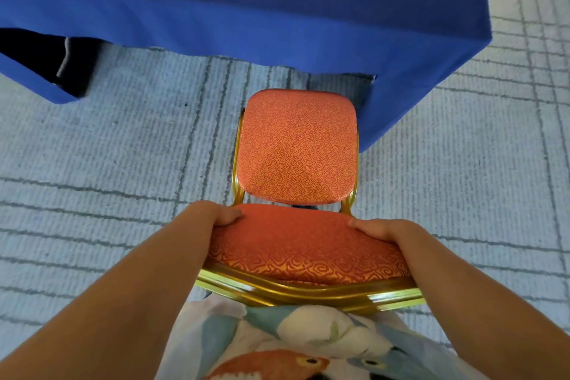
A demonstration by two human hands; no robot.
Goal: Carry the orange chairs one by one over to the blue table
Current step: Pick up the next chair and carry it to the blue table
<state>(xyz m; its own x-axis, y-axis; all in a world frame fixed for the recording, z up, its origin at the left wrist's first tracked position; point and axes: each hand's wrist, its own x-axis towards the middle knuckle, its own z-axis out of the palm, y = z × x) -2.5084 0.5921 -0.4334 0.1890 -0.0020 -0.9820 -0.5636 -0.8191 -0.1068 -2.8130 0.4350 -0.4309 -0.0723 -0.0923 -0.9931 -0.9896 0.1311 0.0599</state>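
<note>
One orange chair (297, 148) is just in front of the one blue counter (246, 9), over grey carpet (108, 163). Two hands grip its padded backrest: left hand (222, 216) at one end, right hand (379, 228) at the other.

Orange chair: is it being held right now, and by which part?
Yes. The orange chair is held by its padded backrest: left hand gripping the left end, right hand the right end.
</note>
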